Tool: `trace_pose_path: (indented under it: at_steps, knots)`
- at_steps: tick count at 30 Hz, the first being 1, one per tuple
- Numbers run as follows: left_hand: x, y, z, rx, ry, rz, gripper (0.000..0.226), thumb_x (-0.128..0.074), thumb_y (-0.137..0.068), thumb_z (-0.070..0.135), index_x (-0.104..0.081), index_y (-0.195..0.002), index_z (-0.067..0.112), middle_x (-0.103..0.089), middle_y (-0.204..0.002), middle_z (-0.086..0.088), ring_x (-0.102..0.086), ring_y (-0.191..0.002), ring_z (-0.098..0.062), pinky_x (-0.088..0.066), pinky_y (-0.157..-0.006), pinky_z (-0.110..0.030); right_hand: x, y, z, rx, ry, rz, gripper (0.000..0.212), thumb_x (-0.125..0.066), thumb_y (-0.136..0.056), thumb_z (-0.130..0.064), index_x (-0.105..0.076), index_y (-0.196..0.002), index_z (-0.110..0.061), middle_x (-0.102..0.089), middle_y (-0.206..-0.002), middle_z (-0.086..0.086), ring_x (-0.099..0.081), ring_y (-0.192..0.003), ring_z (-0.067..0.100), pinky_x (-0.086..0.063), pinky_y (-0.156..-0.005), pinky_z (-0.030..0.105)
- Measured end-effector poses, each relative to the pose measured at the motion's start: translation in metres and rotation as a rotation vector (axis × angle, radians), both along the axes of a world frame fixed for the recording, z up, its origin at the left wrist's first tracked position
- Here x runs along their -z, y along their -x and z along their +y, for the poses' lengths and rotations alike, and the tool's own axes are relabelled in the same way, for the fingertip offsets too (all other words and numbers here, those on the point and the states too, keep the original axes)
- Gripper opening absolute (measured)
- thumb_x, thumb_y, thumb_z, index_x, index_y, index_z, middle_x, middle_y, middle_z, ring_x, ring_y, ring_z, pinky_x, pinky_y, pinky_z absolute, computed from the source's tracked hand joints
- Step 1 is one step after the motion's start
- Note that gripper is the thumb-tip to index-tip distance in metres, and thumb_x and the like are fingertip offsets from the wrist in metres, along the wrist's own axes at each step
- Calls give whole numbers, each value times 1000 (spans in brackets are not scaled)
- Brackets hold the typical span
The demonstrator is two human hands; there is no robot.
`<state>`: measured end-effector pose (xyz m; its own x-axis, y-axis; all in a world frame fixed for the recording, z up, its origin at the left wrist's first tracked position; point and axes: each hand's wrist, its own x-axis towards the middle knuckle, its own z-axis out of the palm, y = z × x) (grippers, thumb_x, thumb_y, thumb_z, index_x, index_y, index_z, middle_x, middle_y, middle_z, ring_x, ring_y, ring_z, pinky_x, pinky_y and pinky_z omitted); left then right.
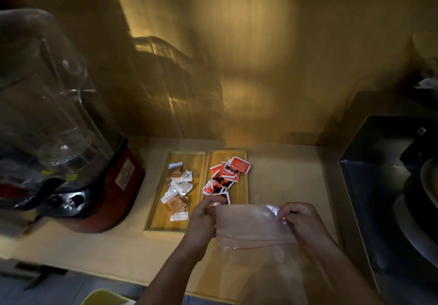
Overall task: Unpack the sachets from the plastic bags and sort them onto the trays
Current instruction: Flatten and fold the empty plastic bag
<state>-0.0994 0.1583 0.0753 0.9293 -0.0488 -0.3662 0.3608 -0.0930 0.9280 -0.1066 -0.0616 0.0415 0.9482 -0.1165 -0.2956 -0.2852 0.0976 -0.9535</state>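
Two wooden trays lie side by side on the counter. The left tray (pixel 163 219) holds several white and brown sachets (pixel 178 187). The right tray (pixel 241 186) holds several red sachets (pixel 225 177), one overhanging its far right rim. A clear plastic bag (pixel 251 227) with a red zip line hangs in front of the trays and looks empty. My left hand (pixel 203 219) pinches the bag's upper left corner. My right hand (pixel 299 221) pinches its upper right corner.
A blender with a clear jug (pixel 45 105) and red base (pixel 111 193) stands at the left. A dark metal box or appliance (pixel 379 186) stands at the right. A wooden wall (pixel 237 55) rises behind the trays. A yellow-green object (pixel 104 297) shows at the bottom edge.
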Motion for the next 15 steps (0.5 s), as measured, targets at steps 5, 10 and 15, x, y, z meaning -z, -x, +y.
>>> trace_pose_path:
  at_steps: [5, 10, 15]
  knots:
    - [-2, 16, 34, 75, 264, 357, 66, -29, -78, 76, -71, -99, 29, -78, -93, -7, -74, -85, -28, -60, -65, -41, -12, 2, 36, 22, 91, -48, 52, -42, -73, 20, -63, -40, -13, -40, -28, -9, -33, -30, 0, -24, -33, 12]
    - [-5, 42, 84, 170, 253, 512, 59, -53, -74, 62, -64, -107, 15, -77, -85, -10, -73, -74, -27, -56, -61, -33, -29, 14, 90, -59, 188, -100, 52, -39, -73, 20, -62, -41, -14, -45, -27, -9, -36, -28, -1, -25, -33, 7]
    - [-13, 84, 150, 30, 228, 424, 30, -62, -80, 21, -62, -105, 5, -67, -65, -10, -62, -50, -20, -49, -45, -24, -37, 39, 169, -162, 287, -144, 44, -45, -73, 21, -64, -48, -10, -56, -35, -10, -46, -37, -4, -29, -40, 6]
